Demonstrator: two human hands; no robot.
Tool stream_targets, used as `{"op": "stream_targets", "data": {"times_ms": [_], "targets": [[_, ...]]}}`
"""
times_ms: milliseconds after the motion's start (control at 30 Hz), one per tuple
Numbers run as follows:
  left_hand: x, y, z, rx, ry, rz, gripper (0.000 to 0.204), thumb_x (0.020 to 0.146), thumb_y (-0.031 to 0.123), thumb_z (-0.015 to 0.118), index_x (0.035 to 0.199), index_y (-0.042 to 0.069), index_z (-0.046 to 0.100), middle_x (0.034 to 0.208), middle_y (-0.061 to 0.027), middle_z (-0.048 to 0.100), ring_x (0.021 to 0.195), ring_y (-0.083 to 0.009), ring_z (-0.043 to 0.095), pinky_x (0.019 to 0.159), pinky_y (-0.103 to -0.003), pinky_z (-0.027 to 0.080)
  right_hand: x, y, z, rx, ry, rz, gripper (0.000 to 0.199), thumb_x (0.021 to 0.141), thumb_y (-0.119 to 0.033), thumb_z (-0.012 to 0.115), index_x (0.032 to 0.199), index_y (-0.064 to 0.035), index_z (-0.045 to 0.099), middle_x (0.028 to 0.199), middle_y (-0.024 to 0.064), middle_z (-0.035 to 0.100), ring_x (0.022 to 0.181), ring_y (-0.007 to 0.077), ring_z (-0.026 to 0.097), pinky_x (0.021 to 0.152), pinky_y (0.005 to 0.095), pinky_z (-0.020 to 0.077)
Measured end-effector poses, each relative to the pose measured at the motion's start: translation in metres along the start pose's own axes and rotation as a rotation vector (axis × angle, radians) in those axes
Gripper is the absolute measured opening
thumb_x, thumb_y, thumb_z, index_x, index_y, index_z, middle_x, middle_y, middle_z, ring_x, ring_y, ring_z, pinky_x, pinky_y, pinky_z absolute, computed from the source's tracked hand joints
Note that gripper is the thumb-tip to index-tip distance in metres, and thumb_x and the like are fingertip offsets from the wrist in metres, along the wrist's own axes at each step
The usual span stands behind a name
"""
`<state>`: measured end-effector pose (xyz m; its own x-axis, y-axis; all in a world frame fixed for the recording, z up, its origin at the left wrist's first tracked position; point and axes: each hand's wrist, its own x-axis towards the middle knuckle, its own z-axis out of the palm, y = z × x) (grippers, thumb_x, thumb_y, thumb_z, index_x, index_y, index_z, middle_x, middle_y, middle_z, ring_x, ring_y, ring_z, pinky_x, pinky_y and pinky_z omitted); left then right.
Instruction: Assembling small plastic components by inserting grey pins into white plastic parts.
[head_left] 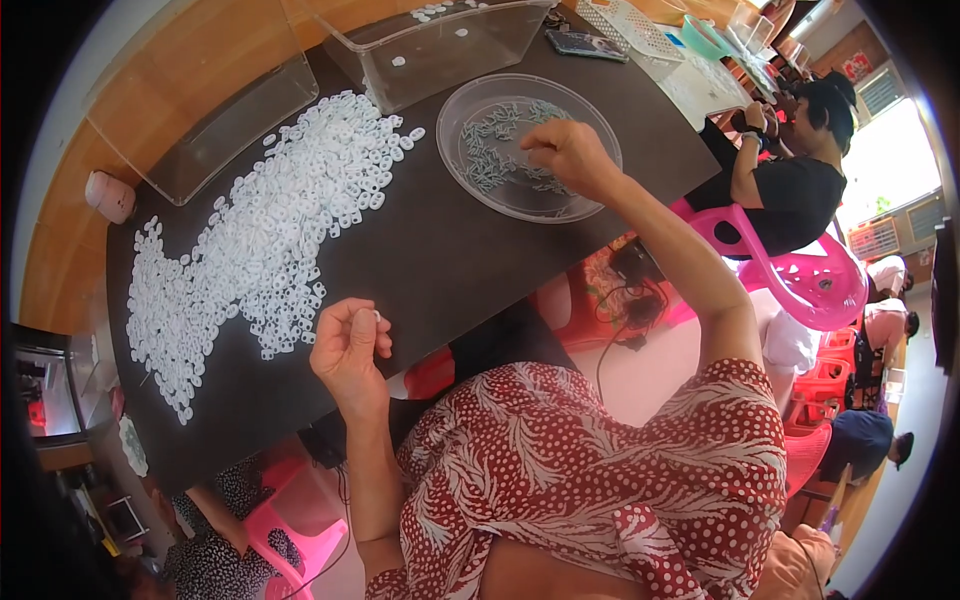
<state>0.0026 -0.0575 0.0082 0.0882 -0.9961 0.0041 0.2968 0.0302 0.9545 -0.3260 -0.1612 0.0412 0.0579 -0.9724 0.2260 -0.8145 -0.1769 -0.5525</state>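
My left hand [352, 345] is closed above the table's near edge, with a small white plastic piece [377, 316] showing at its thumb tip. To its left and beyond it spreads a big heap of small white oval plastic pieces [290, 200], each with openings in it. My right hand [575, 158] reaches over a round transparent tray [545, 212], its fingers bent together in a pinch. Whatever they hold is too small to make out. Many thin grey-green pins [488, 165] lie scattered in this tray, beneath and beside the fingers.
Beyond the heap stand transparent plastic bins [430, 65] on the dark table [420, 250]. A phone [586, 45] and a white basket [630, 35] lie at the far right. A person in black [790, 190] sits to the right near a pink chair [740, 225]; another sits at lower left.
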Motion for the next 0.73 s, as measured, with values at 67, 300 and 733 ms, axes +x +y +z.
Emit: {"op": "stream_targets", "data": {"times_ms": [67, 300, 733], "targets": [[0.001, 0.0, -0.001, 0.008, -0.026, 0.007, 0.013, 0.089, 0.011, 0.06, 0.094, -0.001, 0.061, 0.075, -0.0037, 0.058, 0.058, -0.0073, 0.048, 0.05, -0.02, 0.039, 0.0, 0.002, 0.004, -0.12, 0.0, -0.194, 0.016, 0.075, -0.009, 0.061, 0.088, -0.001, 0.066, 0.084, 0.0164, 0.064, 0.081, 0.0322, 0.061, 0.073, 0.0371, 0.0479], [-0.004, -0.005, -0.003, 0.024, -0.05, 0.04, 0.015, 0.088, 0.008, 0.061, 0.099, -0.002, 0.063, 0.077, -0.0037, 0.059, 0.061, -0.0077, 0.05, 0.053, -0.02, 0.041, 0.008, -0.001, 0.015, -0.172, 0.043, -0.132, 0.011, 0.072, -0.011, 0.061, 0.079, -0.0046, 0.067, 0.078, 0.0164, 0.064, 0.079, 0.0356, 0.061, 0.072, 0.0436, 0.0467], [-0.007, -0.007, -0.004, -0.003, -0.003, 0.023, 0.021, 0.086, 0.01, 0.065, 0.104, -0.001, 0.062, 0.079, -0.0049, 0.062, 0.062, -0.0072, 0.053, 0.055, -0.019, 0.043, 0.016, -0.009, 0.034, -0.334, -0.062, -0.282, 0.011, 0.071, -0.01, 0.054, 0.076, -0.0045, 0.063, 0.078, 0.0177, 0.064, 0.081, 0.0377, 0.061, 0.073, 0.0452, 0.0475]]}}
